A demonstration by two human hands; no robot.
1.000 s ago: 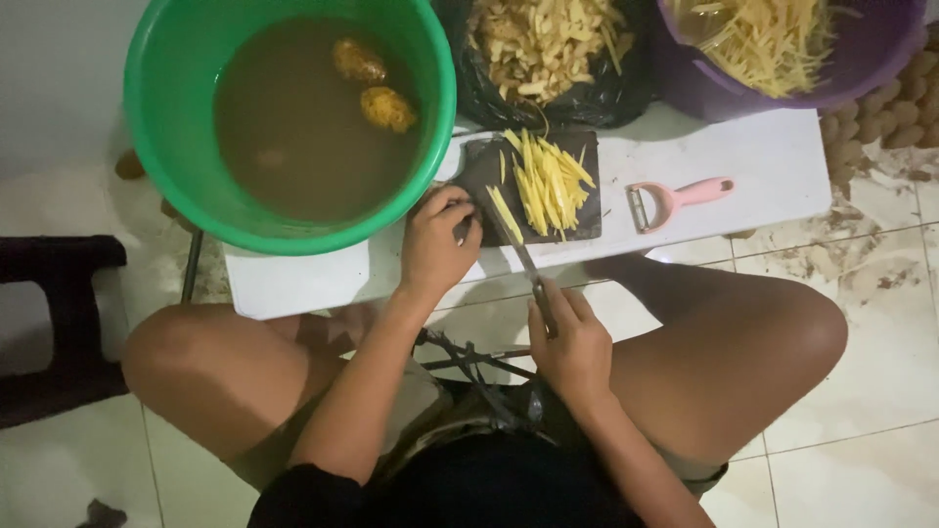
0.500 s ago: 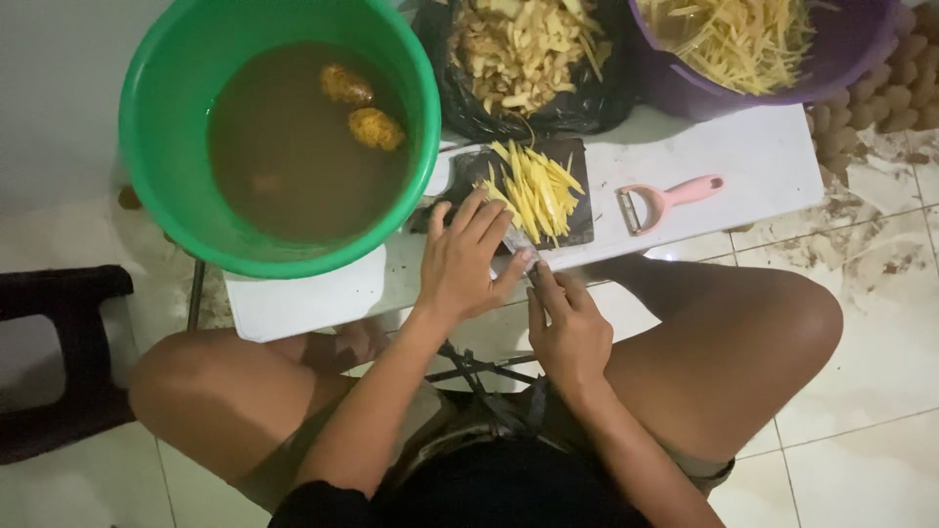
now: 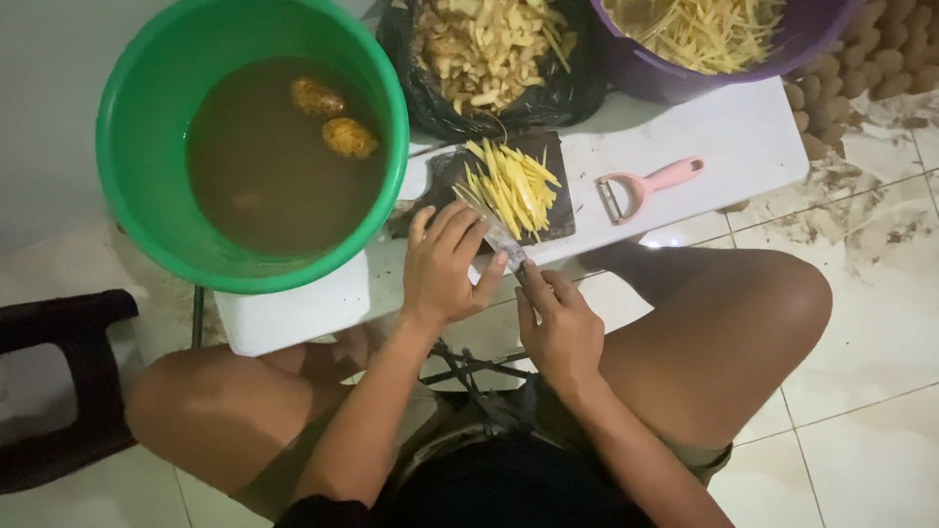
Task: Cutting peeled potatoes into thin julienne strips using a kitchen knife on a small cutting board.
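A white bench (image 3: 743, 127) carries everything, low enough for the seated person's knees to flank its near edge. One green tub (image 3: 147, 127) of murky water takes up the left end and overhangs the edge; two peeled potatoes (image 3: 333, 122) float in it, likely kept wet so they do not brown. Along the far edge sit one black bag (image 3: 572, 93) of peelings and one purple basin (image 3: 675, 83) of cut strips, so waste and finished pieces stay apart yet within reach. A heap of unpeeled potatoes (image 3: 880, 59) lies on the floor beyond the right end.

One dark cutting board (image 3: 553, 161) lies at the middle of the near edge, with a pile of potato sticks (image 3: 514, 181) on it. One pink peeler (image 3: 646, 186) rests just to the right, untouched.

The left hand (image 3: 445, 269) lies flat, fingers spread over the board's near corner and the sticks' end, steadying them. The right hand (image 3: 558, 323) is closed around the handle of one knife (image 3: 504, 240), whose blade runs up under the left fingers to the sticks.
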